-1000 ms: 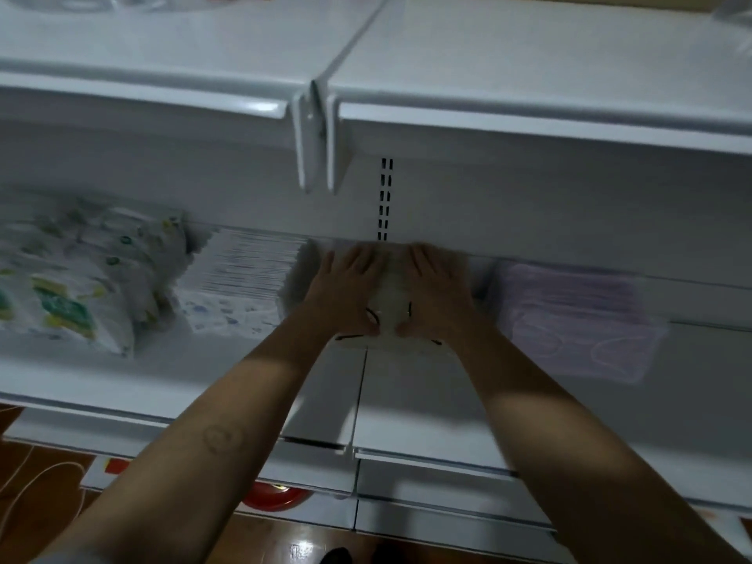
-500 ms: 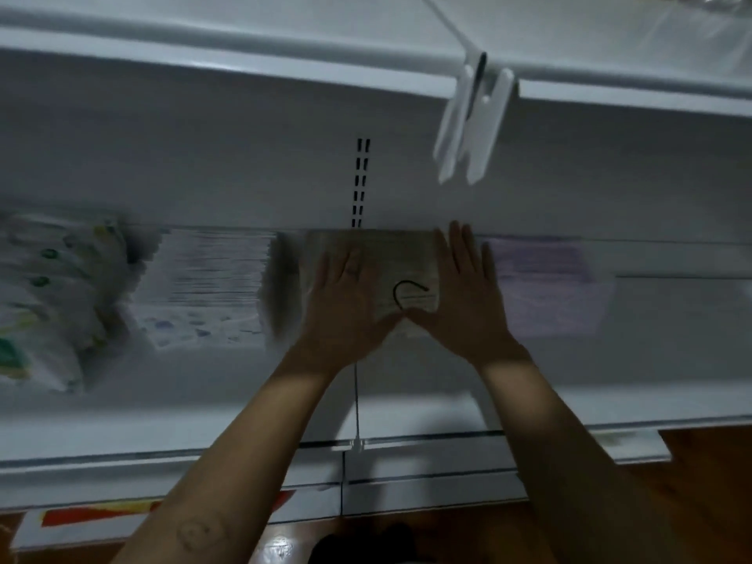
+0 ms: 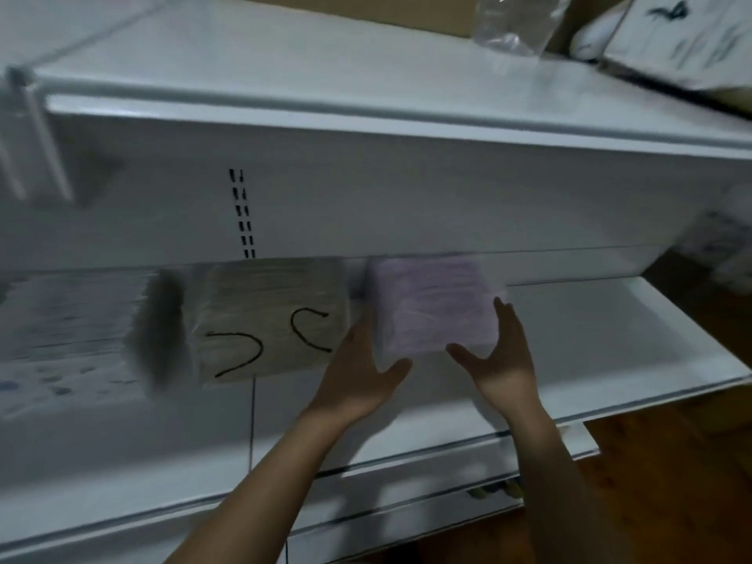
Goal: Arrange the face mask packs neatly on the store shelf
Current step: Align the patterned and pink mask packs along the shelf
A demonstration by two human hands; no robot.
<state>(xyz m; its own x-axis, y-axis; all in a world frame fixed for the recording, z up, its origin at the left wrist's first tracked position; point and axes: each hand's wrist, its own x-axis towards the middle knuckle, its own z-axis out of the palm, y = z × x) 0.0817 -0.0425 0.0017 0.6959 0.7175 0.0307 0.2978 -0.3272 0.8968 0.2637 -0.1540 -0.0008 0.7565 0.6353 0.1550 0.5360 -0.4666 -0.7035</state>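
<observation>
Lilac, cream and white: three face mask packs sit in a row along the back of a white metal shelf (image 3: 610, 339). A person's two bare hands frame the lilac pack (image 3: 431, 307), the rightmost of the three, which stands against the back wall. Its broader side runs left to right along the shelf and its front edge faces the person; blur hides its finer detail.

The cream pack (image 3: 268, 319) stands just beside it to the left, under the black slotted upright (image 3: 243, 213), with two black ear loops showing on its front face. The white printed pack (image 3: 73, 331) at far left is too smeared to read.

Both forearms reach up and forward from the bottom of the frame. The left hand (image 3: 358, 372) lies with straight fingers along the lilac pack's left side, in the gap to the cream pack, thumb spread wide toward the front edge. The right hand (image 3: 500, 360) mirrors it on the right side, fingers straight and upright, thumb splayed inward below the pack's front edge. Neither hand curls round the pack.

One upper shelf (image 3: 325, 75) carries one clear plastic bag (image 3: 512, 22), a cardboard box (image 3: 366, 10) and a white printed bag (image 3: 683, 34). Wood floor (image 3: 671, 462) shows at lower right.
</observation>
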